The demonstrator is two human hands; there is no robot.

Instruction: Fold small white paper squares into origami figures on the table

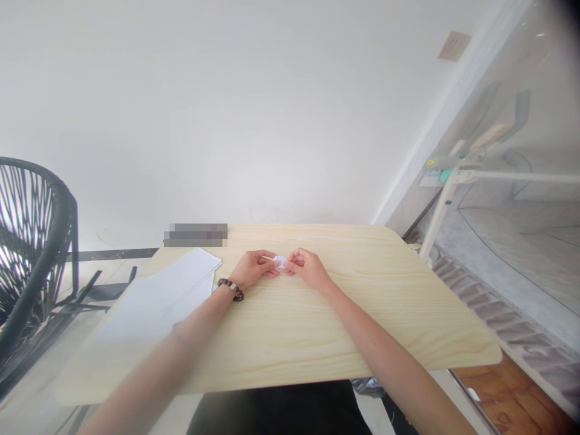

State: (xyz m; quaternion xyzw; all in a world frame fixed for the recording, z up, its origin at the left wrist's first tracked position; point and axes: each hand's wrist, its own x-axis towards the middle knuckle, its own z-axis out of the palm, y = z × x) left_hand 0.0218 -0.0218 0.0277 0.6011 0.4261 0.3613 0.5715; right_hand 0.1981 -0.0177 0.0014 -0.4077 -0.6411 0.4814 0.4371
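A small folded piece of white paper [279, 261] is held between my two hands, a little above or on the wooden table [317, 338]. My left hand [255, 268] pinches its left side between thumb and fingers. On that wrist is a dark beaded bracelet [231, 289]. From the other side, my right hand [307, 267] grips the paper's right edge with thumb and fingertips. The fingers cover part of the paper, so its full shape is hidden.
White paper sheets [158, 296] lie at the table's left, partly under my left forearm. Behind them is a pixelated patch [196, 235]. A dark woven chair [45, 241] stands left. A white metal frame [439, 217] rises at right, and a white wall [254, 121] faces me.
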